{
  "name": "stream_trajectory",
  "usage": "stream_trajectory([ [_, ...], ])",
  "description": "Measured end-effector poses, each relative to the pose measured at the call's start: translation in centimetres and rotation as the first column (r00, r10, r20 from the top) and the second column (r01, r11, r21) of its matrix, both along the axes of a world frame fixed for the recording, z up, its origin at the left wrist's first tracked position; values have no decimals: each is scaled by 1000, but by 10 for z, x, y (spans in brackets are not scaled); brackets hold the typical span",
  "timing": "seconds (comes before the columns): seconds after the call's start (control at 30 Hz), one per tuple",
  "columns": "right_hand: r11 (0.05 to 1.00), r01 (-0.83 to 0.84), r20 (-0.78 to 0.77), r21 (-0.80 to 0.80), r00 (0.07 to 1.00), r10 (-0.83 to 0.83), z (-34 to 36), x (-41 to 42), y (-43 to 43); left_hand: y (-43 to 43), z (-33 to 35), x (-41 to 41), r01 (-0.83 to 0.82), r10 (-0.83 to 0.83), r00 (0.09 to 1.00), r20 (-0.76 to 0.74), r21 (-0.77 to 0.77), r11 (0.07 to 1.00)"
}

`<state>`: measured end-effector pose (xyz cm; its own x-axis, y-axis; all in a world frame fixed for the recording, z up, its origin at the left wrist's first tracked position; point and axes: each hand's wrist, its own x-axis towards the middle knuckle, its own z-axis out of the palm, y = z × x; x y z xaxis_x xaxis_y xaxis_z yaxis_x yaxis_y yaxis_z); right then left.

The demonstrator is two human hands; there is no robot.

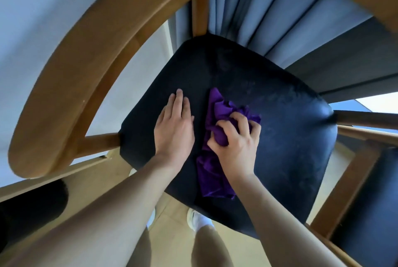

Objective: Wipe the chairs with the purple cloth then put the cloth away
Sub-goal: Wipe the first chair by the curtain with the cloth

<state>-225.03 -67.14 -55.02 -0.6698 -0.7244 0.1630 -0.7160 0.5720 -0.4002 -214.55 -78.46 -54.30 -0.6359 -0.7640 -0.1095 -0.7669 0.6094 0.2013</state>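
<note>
Two hands on seat (pixel 290 137), left hand (pixel 174 131) flat, right hand (pixel 237 144) gripping purple cloth (pixel 217 111)

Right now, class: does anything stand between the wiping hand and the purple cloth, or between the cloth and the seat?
Nothing visible does. The right hand grips the purple cloth, which lies directly on the black seat. The left hand rests flat on the seat left of the cloth and would likely block a wipe that way.
</note>
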Motion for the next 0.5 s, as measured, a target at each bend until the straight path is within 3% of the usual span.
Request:
stream_trajectory([
  [0.17,998,-63,-26,23,998,64,-9,-16,-36,-2,-7,4,-15,15,998,-64,8,1000],
  [0.37,998,-13,117,62,993,6,0,-43,-136,-8,-3,1,-93,113,972,-208,103,990],
  [0.43,997,-73,225,-26,971,77,8,-50,-151,-16,4,-5,-187,252,909,-332,216,958],
  [0.5,984,-94,385,-154,911,147,19,-54,-145,-27,12,-16,-311,476,763,-437,396,864],
])
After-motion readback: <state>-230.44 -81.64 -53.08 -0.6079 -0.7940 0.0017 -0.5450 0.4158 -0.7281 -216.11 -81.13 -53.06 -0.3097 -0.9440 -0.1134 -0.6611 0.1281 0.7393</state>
